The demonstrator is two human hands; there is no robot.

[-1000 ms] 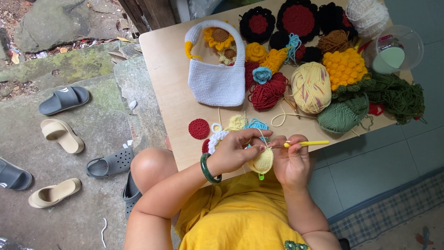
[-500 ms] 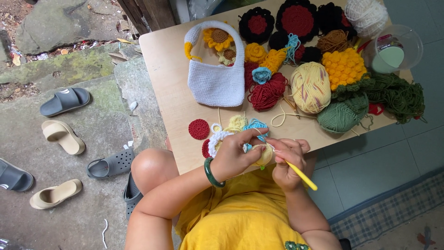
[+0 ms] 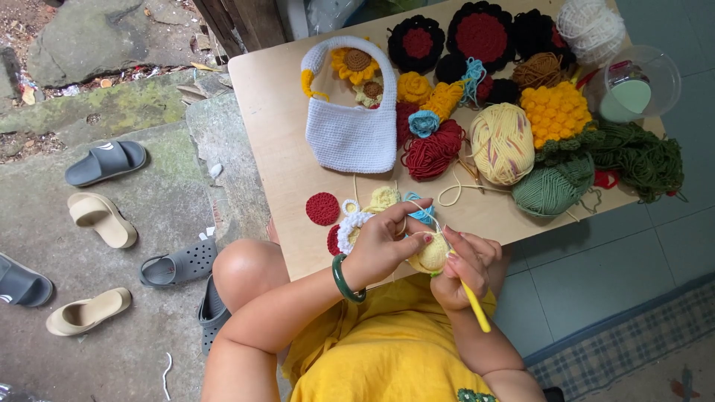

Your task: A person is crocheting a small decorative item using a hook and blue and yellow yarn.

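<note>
Left hand point(image 3: 383, 246) pinches the pale yellow crochet piece point(image 3: 432, 257), lower centre of frame | right hand point(image 3: 465, 268) fingers curl around the yellow crochet hook point(image 3: 474, 304), its handle angling down-right | cream yarn strand point(image 3: 456, 192) trails up to the wooden table point(image 3: 275, 134) | white crocheted bag point(image 3: 351, 134) above.

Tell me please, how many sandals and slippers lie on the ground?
6 in view: a dark grey slide, a beige one, a grey clog by the knee, a beige slide, a dark one at the left edge, another half hidden under the leg.
</note>
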